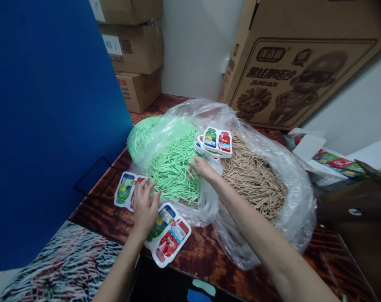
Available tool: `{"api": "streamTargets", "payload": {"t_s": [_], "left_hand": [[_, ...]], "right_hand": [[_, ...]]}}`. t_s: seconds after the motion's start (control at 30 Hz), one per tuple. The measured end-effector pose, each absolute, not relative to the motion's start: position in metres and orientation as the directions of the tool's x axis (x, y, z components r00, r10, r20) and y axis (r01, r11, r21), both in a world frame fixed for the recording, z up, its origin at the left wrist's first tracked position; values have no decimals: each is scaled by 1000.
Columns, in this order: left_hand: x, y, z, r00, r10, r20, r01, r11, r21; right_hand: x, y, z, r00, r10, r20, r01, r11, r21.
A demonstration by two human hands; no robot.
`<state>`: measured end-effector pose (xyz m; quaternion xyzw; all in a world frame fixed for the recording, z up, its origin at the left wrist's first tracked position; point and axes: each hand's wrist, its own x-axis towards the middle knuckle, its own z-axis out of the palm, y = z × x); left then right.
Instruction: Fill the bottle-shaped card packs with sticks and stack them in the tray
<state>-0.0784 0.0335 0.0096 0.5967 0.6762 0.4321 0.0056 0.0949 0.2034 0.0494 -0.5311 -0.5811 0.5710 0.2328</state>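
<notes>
The right hand (200, 167) reaches across the middle of the table (197, 260) to the right side of the green sticks (173, 167), its fingers slightly bent; whether any stick is pinched between them cannot be told. The left hand (144, 209) is spread, fingers parted, over the right half of one printed tray (123, 191) near the table's left edge; contact there is unclear. Beside that wrist, a second tray (173, 239) lies askew with its lower corner at the table's front edge.

The step in hand looks to be picking from the green heap with the right hand while the left attends to the trays. To take sticks, the right fingertips would need to close on a few without dragging the rest; the left would do best to steady its tray, away from the edge.

Further out, a stack of trays (218, 141) rests between the green heap and the brown sticks (255, 180), with clear plastic (299, 197) around both heaps. Cardboard boxes (132, 48) stand at the table's far left corner, and a large carton (272, 79) along its far edge.
</notes>
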Motion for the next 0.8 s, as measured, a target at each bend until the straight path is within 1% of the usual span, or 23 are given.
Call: {"api": "streamTargets", "payload": {"t_s": [0.27, 0.37, 0.47, 0.53, 0.6, 0.63, 0.7, 0.73, 0.77, 0.8], "left_hand": [[-78, 25, 1, -288, 863, 414, 757, -60, 651], [-79, 21, 0, -280, 881, 381, 743, -52, 667], [-79, 12, -2, -240, 908, 342, 748, -52, 661], [-78, 4, -3, -202, 932, 302, 772, -38, 634], [-77, -4, -4, -170, 951, 259, 815, -12, 579], [-75, -7, -6, -160, 957, 243, 839, 2, 545], [-72, -12, -9, -153, 965, 213, 879, 34, 475], [-71, -13, -12, -154, 968, 198, 892, 50, 449], [-70, -14, -14, -159, 970, 184, 900, 65, 432], [-69, -14, -17, -164, 971, 172, 901, 76, 427]], "right_hand": [[93, 201, 47, -309, 896, -319, 287, -232, -929], [93, 203, 50, -285, 908, -308, 244, -242, -939], [98, 192, 58, -254, 928, -274, 182, -232, -955], [103, 171, 60, -271, 932, -243, 97, -225, -970], [110, 140, 54, -381, 901, -208, -83, -257, -963], [114, 122, 48, -437, 873, -217, -140, -304, -942], [122, 85, 30, -515, 809, -283, -158, -414, -896], [126, 68, 20, -502, 808, -309, -154, -435, -887], [129, 52, 11, -470, 827, -309, -142, -417, -898], [133, 38, 4, -426, 860, -281, -127, -364, -923]]}}
